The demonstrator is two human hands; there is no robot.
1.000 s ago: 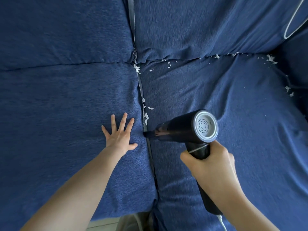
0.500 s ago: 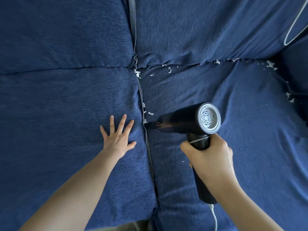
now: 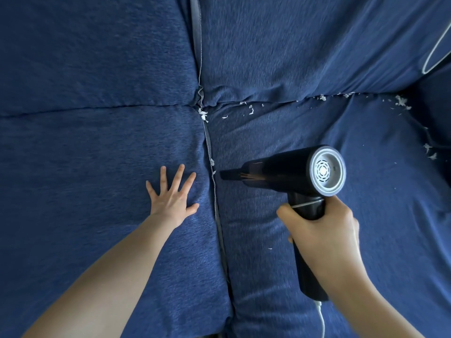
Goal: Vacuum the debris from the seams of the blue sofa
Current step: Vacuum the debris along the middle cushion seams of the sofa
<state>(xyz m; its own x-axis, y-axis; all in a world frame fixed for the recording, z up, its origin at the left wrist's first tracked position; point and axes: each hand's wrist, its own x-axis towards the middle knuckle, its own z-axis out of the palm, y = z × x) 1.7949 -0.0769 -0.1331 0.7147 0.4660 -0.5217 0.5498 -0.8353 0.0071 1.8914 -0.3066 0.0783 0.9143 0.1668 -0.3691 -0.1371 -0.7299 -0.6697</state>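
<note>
Fingers [image 3: 180, 172] of your left hand [image 3: 172, 201] spread wide and straight, palm flat on the left seat cushion of the blue woven-fabric sofa [image 3: 85, 167], thumb out toward the centre seam [image 3: 214, 196]. It holds nothing; it presses the cushion just beside the seam.

Your right hand [image 3: 324, 236] wraps around the upright grip of the black handheld vacuum with a round white-ringed rear vent [image 3: 292, 172]. Fingers curl around the far side of the grip, mostly hidden; thumb tip shows on the near left side. A thin white cord [image 3: 321, 320] leaves the base of the grip.

Narrow black nozzle [image 3: 229, 173] points left, its tip just beside the centre seam; contact with the fabric cannot be told.

White shredded debris [image 3: 203, 115]:
- a clump at the junction where the centre seam meets the back seam
- two small bits on the centre seam, just above the nozzle tip
- scattered flecks on the right seat cushion below the back seam
- more along the back seam to the right and at the far right corner
- one fleck on the right cushion, near your right hand

A white loop, cord or trim, shows at the upper right edge [image 3: 436, 53].
</note>
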